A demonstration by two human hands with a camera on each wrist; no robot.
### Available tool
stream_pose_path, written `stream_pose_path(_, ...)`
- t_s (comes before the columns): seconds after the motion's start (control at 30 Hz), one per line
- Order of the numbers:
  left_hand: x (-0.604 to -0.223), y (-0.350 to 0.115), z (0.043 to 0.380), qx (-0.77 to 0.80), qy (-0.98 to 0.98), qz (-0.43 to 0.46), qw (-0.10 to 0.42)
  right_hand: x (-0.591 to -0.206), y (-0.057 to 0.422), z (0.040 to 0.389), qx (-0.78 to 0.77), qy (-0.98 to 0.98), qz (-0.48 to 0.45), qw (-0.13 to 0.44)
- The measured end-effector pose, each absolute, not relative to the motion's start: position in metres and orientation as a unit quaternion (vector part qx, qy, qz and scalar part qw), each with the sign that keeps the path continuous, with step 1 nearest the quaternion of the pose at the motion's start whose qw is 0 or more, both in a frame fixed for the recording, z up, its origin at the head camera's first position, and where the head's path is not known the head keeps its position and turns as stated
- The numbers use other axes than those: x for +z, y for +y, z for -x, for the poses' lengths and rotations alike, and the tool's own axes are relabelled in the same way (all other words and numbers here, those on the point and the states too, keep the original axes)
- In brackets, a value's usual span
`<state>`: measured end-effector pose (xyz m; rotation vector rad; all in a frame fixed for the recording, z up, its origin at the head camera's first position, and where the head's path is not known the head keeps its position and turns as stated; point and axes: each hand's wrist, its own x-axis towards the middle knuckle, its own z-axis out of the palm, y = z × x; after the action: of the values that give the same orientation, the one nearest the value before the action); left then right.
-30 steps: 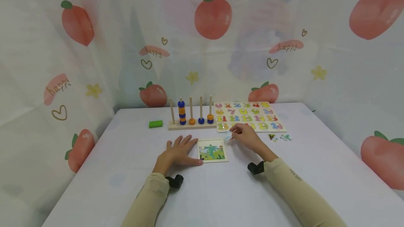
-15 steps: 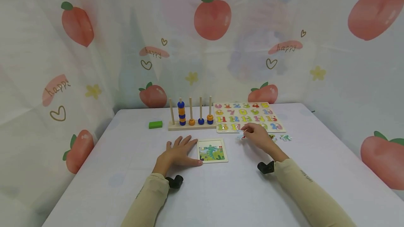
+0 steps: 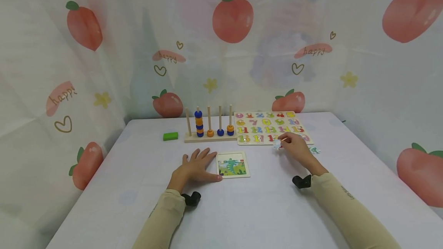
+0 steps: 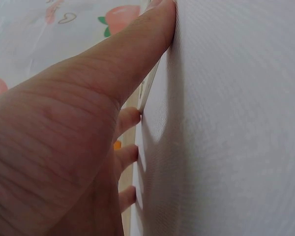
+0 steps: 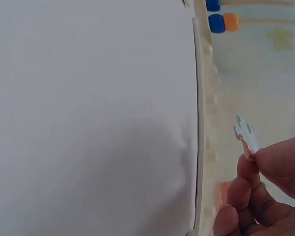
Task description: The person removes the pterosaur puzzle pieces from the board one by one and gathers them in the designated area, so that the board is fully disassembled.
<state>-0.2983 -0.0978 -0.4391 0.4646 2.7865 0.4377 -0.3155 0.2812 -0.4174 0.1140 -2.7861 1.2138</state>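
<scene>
My left hand (image 3: pixel 194 168) lies spread on the table, thumb and index finger against the left side of a small framed jigsaw puzzle (image 3: pixel 232 166) with a green dinosaur picture; a strip along its top is unfilled. In the left wrist view the thumb (image 4: pixel 123 59) touches the frame's edge. Between thumb and fingers, my right hand (image 3: pixel 298 148) pinches a pale blue jigsaw piece (image 5: pixel 246 137) with a red patch, held above the table by the number board's front edge. Another jigsaw piece (image 3: pixel 315 150) lies just beyond the right hand, which hides part of that area.
Along the back stand a wooden peg stacker (image 3: pixel 211 138) with blue and orange beads and a number puzzle board (image 3: pixel 266 123). A green block (image 3: pixel 170 136) sits left of the stacker. Fruit-printed cloth (image 3: pixel 232 68) hangs behind the white table (image 3: pixel 242 214).
My right hand has moved rightward, away from the framed puzzle, carrying the jigsaw piece, and now covers one of the loose pieces. The left hand has stayed in place.
</scene>
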Motion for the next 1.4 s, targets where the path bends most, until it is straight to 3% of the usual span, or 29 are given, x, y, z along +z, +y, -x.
stream_pose_path(1.03, -0.436, -0.098, 0.296, 0.159, 0.964, -0.156, 0.147, -0.411, 0.356, 0.31, 0.371, -0.923, 0.063, 0.082)
stream_pose_path(1.4, -0.436, -0.098, 0.298, 0.159, 0.963, -0.156, 0.149, -0.415, 0.389, 0.306, 0.369, -0.922, 0.099, 0.066)
